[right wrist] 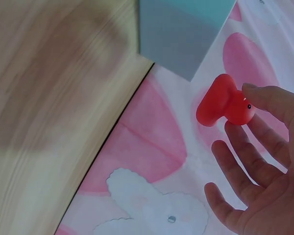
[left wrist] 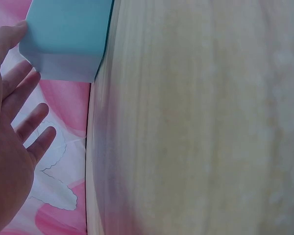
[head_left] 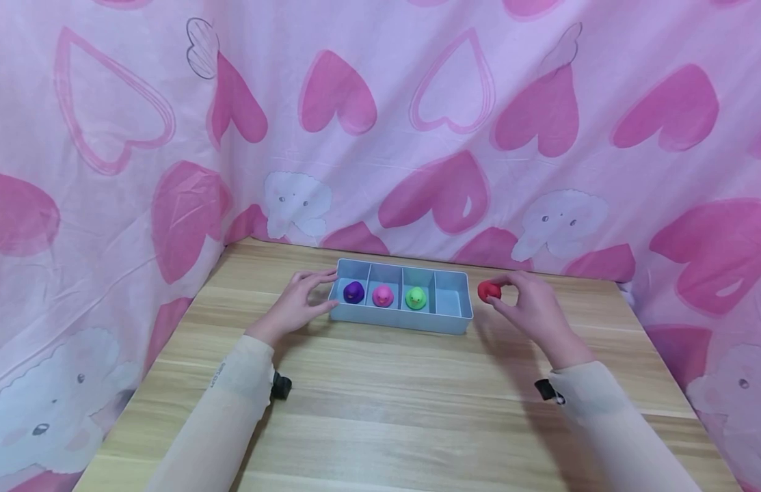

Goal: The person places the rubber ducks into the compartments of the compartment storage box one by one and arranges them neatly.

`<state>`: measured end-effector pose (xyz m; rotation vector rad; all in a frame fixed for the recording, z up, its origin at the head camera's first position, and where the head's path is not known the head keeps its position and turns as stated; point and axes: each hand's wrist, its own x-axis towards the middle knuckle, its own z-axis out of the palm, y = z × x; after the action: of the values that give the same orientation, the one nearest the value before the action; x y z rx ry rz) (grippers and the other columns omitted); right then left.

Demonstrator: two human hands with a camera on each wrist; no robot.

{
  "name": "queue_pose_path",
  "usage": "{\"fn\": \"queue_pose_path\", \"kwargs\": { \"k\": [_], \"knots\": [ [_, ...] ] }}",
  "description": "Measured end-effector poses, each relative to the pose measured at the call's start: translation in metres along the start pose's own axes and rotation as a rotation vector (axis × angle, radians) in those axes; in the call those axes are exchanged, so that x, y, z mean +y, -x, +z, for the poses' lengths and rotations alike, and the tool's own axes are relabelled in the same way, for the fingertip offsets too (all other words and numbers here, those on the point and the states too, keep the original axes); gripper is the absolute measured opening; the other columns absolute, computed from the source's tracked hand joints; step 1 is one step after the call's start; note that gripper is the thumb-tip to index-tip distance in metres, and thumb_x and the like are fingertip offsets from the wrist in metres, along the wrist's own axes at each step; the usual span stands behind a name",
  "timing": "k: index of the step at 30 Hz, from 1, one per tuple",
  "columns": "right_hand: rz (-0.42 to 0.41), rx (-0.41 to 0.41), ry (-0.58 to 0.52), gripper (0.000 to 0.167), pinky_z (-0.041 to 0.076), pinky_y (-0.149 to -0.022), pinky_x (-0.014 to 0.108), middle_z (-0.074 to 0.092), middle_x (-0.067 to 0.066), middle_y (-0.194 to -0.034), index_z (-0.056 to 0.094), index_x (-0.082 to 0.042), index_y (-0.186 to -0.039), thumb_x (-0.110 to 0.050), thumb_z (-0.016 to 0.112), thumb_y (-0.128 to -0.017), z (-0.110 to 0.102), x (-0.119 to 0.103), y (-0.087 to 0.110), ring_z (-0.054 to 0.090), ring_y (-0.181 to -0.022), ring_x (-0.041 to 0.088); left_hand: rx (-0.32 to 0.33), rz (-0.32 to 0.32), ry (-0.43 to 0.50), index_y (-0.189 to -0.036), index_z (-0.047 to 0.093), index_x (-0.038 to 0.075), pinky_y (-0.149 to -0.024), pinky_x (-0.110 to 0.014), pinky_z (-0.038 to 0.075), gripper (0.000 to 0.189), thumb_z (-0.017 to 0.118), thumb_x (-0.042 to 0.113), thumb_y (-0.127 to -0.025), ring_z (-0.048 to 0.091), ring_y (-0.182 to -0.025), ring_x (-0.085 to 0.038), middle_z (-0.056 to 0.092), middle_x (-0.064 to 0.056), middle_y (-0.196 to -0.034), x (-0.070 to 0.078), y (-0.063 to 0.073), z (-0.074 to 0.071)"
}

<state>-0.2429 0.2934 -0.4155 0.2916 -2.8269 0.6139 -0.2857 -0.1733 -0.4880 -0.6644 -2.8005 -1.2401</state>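
A light blue tray (head_left: 454, 322) with several compartments sits on the wooden table (head_left: 380, 410). Its left three compartments hold a purple duck (head_left: 353, 292), a pink duck (head_left: 383, 295) and a green duck (head_left: 415, 297); the rightmost one has nothing in it. My right hand (head_left: 530, 307) pinches a red duck (head_left: 488, 291) just right of the tray; the red duck (right wrist: 225, 104) sits at my fingertips in the right wrist view. My left hand (head_left: 300, 301) rests with straight fingers against the tray's left end (left wrist: 68, 39).
A pink curtain with hearts and elephants (head_left: 380, 123) closes in the table at the back and both sides. The table's near half is bare wood. A small black strap shows on each sleeve at the wrist.
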Motion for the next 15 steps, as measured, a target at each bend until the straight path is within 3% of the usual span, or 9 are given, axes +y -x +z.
{"fn": "queue_pose_path", "kwargs": {
  "k": [8,15],
  "knots": [
    [-0.005,-0.015,-0.034,0.038,0.055,-0.094,0.055,0.072,0.008,-0.116,0.072,-0.013,-0.120,-0.021,0.086,-0.085,0.006,-0.016,-0.007,0.062,-0.109,0.031,0.000,-0.004,-0.001,-0.150,0.055,0.015,-0.117,-0.066,0.035,0.061,0.076,0.034,-0.095,0.032,-0.146,-0.033,0.044,-0.002,-0.163,0.003,0.000,0.000],
    [-0.029,-0.049,-0.053,0.041,0.058,-0.091,0.051,0.070,0.006,-0.116,0.071,-0.013,-0.122,-0.020,0.087,-0.084,0.018,-0.027,-0.012,0.062,-0.108,0.027,-0.001,-0.010,-0.003,-0.150,0.055,0.016,-0.117,-0.065,0.035,0.061,0.076,0.033,-0.095,0.031,-0.147,-0.032,0.043,0.005,-0.163,0.003,0.001,0.000]
  ]
}}
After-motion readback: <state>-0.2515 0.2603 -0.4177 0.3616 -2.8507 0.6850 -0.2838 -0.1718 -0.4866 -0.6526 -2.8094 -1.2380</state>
